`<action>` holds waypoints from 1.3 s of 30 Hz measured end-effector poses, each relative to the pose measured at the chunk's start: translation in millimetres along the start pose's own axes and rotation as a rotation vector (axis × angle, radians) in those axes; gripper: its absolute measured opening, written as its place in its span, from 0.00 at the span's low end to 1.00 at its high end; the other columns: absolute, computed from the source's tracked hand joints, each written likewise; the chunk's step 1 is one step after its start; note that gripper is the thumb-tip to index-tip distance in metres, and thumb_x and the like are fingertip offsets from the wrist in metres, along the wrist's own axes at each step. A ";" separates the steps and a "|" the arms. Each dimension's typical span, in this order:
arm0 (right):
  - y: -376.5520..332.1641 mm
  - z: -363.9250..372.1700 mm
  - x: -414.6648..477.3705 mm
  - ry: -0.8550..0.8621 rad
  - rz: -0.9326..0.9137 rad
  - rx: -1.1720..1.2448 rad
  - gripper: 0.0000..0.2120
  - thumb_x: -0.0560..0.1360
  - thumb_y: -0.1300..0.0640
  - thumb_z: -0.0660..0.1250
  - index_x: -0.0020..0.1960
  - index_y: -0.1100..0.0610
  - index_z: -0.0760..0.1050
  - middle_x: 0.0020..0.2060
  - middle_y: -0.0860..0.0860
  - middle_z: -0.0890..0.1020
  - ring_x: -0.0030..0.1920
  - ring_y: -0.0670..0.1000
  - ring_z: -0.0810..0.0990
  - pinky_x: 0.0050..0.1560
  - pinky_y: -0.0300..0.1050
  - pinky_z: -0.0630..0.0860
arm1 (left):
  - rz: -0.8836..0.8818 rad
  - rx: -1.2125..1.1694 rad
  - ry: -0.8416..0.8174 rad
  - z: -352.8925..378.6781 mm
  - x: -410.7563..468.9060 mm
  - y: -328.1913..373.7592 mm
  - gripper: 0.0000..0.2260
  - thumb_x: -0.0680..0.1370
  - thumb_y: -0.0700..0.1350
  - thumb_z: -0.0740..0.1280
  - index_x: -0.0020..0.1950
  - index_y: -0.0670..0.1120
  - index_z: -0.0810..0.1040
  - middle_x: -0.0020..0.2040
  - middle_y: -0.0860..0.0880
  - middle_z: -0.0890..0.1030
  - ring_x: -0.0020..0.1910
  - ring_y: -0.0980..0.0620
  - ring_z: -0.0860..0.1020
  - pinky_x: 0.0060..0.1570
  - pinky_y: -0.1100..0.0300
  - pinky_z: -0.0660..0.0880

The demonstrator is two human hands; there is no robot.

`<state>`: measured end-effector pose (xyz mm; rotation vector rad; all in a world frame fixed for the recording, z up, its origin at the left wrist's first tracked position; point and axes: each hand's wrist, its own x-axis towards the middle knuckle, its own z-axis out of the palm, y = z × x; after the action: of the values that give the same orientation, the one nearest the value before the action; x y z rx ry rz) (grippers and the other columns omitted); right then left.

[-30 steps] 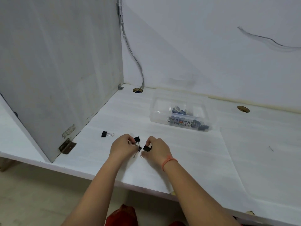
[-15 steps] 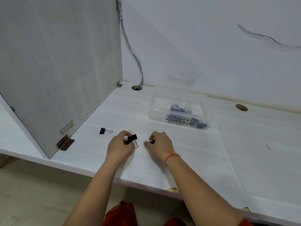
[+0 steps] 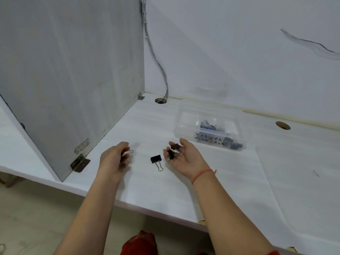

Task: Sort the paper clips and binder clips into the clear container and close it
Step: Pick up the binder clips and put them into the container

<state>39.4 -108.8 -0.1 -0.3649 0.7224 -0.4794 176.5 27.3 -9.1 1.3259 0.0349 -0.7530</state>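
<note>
Head view, left hand [image 3: 115, 159] hiding binder clip [image 3: 127, 153]

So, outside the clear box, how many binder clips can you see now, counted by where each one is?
Lying on the desk: 1, the loose binder clip between the hands.
In the open right hand: 2 black binder clips.
In the grip of the left hand: 1 clip, mostly hidden.
Total: 4.

Open desk [image 3: 230, 181] right of upright panel [image 3: 73, 70]; container [image 3: 207, 126] seemingly unobstructed.
</note>
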 end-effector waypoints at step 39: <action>-104.2 -21.2 -70.1 0.057 -0.336 0.386 0.10 0.78 0.60 0.59 0.41 0.63 0.72 0.40 0.56 0.73 0.35 0.50 0.72 0.39 0.39 0.72 | -0.430 -0.461 -0.405 154.4 -65.2 -5.1 0.08 0.75 0.36 0.65 0.36 0.37 0.74 0.30 0.42 0.79 0.37 0.49 0.79 0.38 0.52 0.81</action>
<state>-51.3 -161.2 72.4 -0.1084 0.6079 -0.9337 64.2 -77.7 57.7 0.7134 0.1632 -1.2823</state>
